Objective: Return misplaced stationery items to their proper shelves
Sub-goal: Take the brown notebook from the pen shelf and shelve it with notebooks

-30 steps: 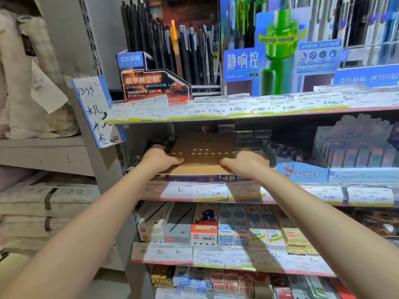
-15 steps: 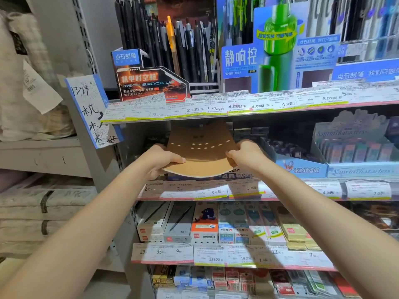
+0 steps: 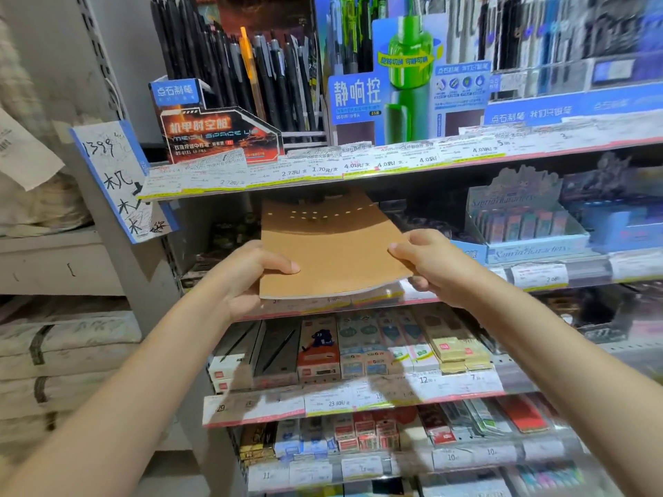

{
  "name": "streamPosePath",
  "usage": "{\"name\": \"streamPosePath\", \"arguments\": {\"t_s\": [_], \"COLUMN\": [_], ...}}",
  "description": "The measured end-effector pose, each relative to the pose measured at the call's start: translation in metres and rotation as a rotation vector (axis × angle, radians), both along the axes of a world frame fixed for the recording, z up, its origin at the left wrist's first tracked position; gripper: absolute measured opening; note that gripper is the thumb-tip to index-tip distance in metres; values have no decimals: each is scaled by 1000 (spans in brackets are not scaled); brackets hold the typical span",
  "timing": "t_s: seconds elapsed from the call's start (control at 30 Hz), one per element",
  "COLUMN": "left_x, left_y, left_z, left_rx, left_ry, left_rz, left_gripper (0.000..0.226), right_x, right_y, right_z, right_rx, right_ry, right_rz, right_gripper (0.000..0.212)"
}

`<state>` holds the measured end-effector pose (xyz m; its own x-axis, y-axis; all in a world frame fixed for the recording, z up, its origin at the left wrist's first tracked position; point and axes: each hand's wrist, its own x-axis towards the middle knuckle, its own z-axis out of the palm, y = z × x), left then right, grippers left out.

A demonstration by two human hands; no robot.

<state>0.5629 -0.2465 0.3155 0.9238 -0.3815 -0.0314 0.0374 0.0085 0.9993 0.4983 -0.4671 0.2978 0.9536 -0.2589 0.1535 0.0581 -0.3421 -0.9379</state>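
A brown kraft-paper notebook [image 3: 330,251] with a row of small holes near its far end is held in front of the second shelf [image 3: 448,295]. My left hand [image 3: 247,274] grips its left edge, thumb on top. My right hand [image 3: 427,261] grips its right edge. The notebook's far end is tucked under the upper shelf's price strip [image 3: 323,170] and its near end sticks out past the shelf front, bending slightly.
Black pens [image 3: 229,62] stand in a display on the top shelf beside a blue-green pen advert [image 3: 405,77]. Eraser boxes [image 3: 523,224] sit right of the notebook. Boxed stationery [image 3: 323,349] fills the lower shelves. A handwritten sign [image 3: 118,177] hangs on the left upright.
The notebook lay flat on boxes deep in the second shelf; both hands have lifted it and drawn it outward toward me, its near end now past the shelf front.
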Motion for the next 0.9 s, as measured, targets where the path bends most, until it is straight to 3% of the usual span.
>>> {"name": "streamPosePath", "arguments": {"t_s": [0.17, 0.5, 0.73, 0.9], "left_x": [-17, -70, -108, -150], "left_y": [-11, -91, -179, -250], "left_z": [-11, -15, -25, -34], "left_rx": [7, -4, -3, -25], "left_ry": [1, -6, 10, 18], "left_rz": [-76, -329, -481, -535], "left_gripper": [51, 36, 52, 39], "right_x": [-37, -131, -200, -253], "right_y": [-10, -65, -128, -182], "right_z": [-11, -23, -34, -43], "right_rx": [87, 136, 131, 130], "right_ry": [-38, -42, -99, -110], "right_rz": [-37, -213, -359, -463], "right_gripper": [15, 12, 21, 19]}}
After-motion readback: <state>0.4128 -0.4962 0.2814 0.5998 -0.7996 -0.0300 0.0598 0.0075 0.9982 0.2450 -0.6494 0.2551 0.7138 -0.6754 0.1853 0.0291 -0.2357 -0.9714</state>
